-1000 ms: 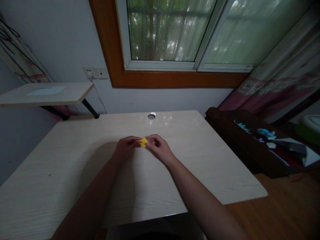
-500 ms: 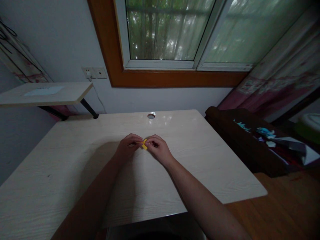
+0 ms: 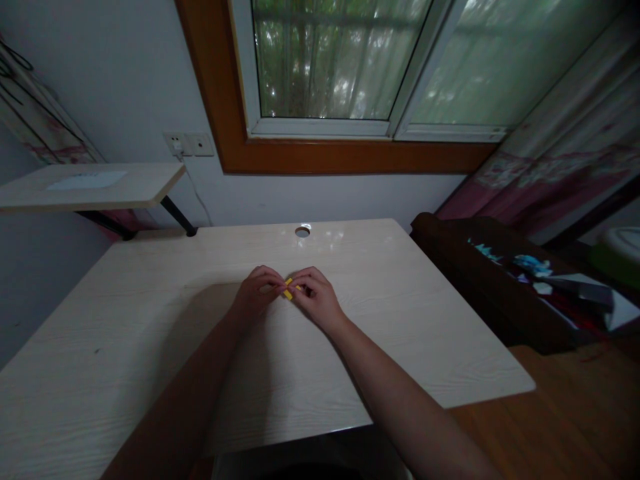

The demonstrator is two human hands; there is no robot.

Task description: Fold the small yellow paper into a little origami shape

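Between my fingertips is a small yellow piece (image 3: 288,294), held just above or against the pale wood-grain desk (image 3: 400,313); I cannot tell which. It is too small and too covered by fingers to name its kind. My left hand (image 3: 257,293) pinches it from the left with thumb and forefinger. From the right, my right hand (image 3: 316,297) pinches it too, and a bit of yellow shows among those fingers. The two hands' fingertips nearly meet. Both forearms reach in from the desk's near edge.
Behind the hands, a round cable hole (image 3: 303,232) sits near the desk's back edge. A raised shelf (image 3: 100,193) with a paper sheet (image 3: 87,180) stands at left. Right of the desk is a dark brown piece of furniture (image 3: 450,260) with papers on it.
My fingers have shifted slightly around the yellow piece, which shows in a slightly different shape. Both hands stay in nearly the same place.
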